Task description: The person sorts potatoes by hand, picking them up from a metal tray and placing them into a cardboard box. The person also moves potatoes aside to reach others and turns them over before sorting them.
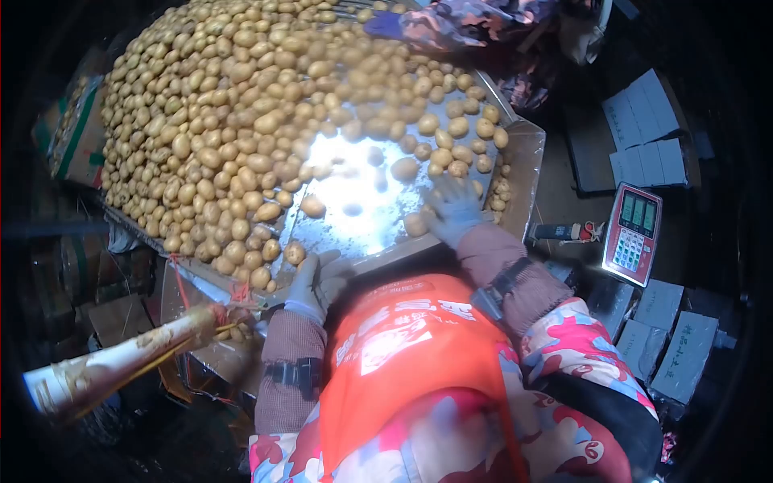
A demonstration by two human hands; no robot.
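A big heap of small yellow potatoes (241,105) covers a shiny metal sorting table (354,201). My left hand (316,282), in a grey glove, rests on the table's near edge, fingers curled, close to a few potatoes (294,253) at the heap's lower corner. My right hand (452,208), also gloved, lies flat with fingers spread on the bare metal, touching a potato (415,224) and reaching toward a cluster at the right rim. I wear an orange apron (411,362) and patterned sleeves.
Another person's patterned sleeve (467,20) reaches in at the far side. A red weighing scale (634,233) sits on the right among flat cardboard boxes (644,129). A cardboard tube (113,366) juts out at lower left; boxes stand at far left.
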